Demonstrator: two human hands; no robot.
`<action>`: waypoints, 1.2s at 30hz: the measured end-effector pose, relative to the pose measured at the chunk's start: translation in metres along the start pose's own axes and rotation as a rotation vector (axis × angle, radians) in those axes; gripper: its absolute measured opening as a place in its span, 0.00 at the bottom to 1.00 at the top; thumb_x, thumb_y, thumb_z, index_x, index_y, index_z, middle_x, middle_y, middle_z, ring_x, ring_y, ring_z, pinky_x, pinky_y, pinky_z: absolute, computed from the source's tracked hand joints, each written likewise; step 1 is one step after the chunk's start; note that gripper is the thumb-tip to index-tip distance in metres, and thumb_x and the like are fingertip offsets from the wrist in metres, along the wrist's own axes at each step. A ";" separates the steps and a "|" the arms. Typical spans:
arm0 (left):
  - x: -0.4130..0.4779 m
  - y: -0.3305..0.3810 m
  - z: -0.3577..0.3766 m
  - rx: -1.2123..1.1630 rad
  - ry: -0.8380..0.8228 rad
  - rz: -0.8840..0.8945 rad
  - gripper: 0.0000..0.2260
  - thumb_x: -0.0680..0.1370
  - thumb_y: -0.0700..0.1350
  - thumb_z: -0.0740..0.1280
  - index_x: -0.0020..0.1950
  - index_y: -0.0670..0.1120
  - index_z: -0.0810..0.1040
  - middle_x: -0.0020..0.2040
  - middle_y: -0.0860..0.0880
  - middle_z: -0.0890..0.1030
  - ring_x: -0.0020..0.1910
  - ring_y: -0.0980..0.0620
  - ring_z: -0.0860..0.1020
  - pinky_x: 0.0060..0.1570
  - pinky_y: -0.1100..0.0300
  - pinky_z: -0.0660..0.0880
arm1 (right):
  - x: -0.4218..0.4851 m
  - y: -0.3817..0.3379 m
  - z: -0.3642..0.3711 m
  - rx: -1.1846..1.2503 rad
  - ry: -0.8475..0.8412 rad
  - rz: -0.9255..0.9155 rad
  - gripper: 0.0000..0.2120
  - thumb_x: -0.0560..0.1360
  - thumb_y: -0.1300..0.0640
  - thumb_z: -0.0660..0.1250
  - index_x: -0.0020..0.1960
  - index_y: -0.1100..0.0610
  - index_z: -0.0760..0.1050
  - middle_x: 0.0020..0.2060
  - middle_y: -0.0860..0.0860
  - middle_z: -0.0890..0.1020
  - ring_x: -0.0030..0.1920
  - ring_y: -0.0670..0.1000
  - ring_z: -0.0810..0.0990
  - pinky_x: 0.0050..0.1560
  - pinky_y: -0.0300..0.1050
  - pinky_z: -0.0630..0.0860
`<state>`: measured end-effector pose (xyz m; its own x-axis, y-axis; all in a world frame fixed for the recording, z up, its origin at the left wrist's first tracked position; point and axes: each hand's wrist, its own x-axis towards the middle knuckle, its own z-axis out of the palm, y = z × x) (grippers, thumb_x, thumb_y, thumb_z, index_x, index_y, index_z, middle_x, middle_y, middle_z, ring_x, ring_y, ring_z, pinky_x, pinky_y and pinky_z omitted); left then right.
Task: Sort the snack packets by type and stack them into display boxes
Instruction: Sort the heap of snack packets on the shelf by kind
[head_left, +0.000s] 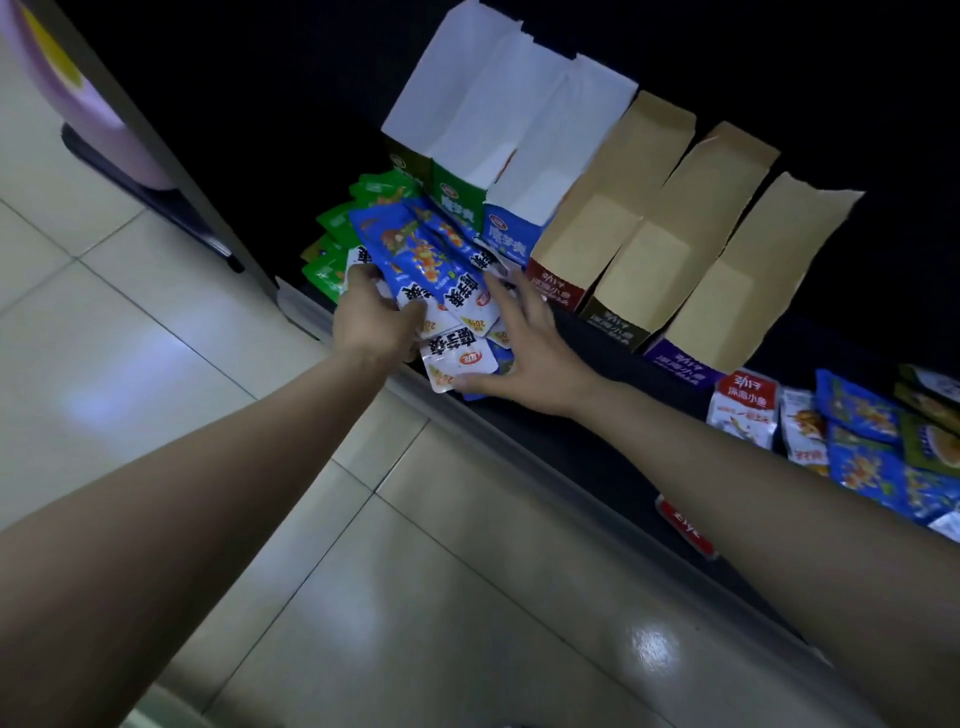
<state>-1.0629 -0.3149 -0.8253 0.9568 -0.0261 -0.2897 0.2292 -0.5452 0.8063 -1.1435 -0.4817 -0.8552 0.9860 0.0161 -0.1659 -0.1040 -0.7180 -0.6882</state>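
Dark surface (592, 348) carries everything. At the back is a row of display boxes w/ flaps up: two white-flap ones, the green box (457, 202) and the blue box (506, 234), then three brown-flap boxes (649, 234) to the right. A loose mix of packets (862, 441) lies well apart at the right end.

The task's thing right now is the fan of blue packets (415, 249) at the surface's left end, just in front of the green and blue boxes, overlapping a few green packets (332, 244).

Your left hand (374, 317) has its fingers curled round the fan's lower left side, thumb on top, so it's gripping. Your right hand (524, 353) is spread wide w/ fingers mostly straight along the fan's right edge and the thumb touching the lowest white-ended packet (457, 358). It's bracing, prob. not gripping.

Handling, as a judgement:
- Each packet is v. light, soft and floppy, w/ glossy film, so it's prob. slippery.
- A fanned bunch will likely shear and spill if you pinch one corner.
- Better to square it up btwn both palms, then hold across the flat faces near the middle, thumb one side and fingers the other.
- The sealed edges are the stiffest part, good for tapping even on the surface.
- Contents could crush, so go easy on the squeeze.
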 end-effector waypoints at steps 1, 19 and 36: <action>0.002 0.000 0.001 -0.041 -0.015 0.006 0.24 0.76 0.42 0.70 0.69 0.44 0.65 0.45 0.45 0.79 0.47 0.41 0.82 0.48 0.43 0.80 | -0.001 0.000 0.000 -0.053 -0.038 -0.007 0.52 0.68 0.41 0.75 0.79 0.47 0.45 0.77 0.49 0.36 0.78 0.50 0.41 0.72 0.46 0.51; -0.050 0.001 0.026 0.977 -0.141 0.622 0.24 0.80 0.51 0.62 0.74 0.45 0.67 0.78 0.39 0.55 0.76 0.36 0.52 0.71 0.42 0.53 | -0.065 0.010 -0.046 -0.215 0.069 -0.099 0.28 0.78 0.60 0.64 0.76 0.55 0.62 0.73 0.55 0.65 0.71 0.54 0.66 0.69 0.48 0.66; -0.202 0.045 0.221 1.064 -0.560 0.865 0.27 0.78 0.58 0.63 0.75 0.53 0.64 0.70 0.41 0.64 0.66 0.41 0.63 0.65 0.52 0.64 | -0.324 0.158 -0.123 -0.545 -0.031 0.361 0.29 0.77 0.43 0.64 0.75 0.50 0.63 0.77 0.51 0.60 0.75 0.52 0.60 0.73 0.50 0.51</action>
<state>-1.2857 -0.5197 -0.8444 0.4763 -0.8323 -0.2837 -0.8347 -0.5294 0.1519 -1.4633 -0.6857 -0.8232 0.8964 -0.2775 -0.3456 -0.3385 -0.9319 -0.1299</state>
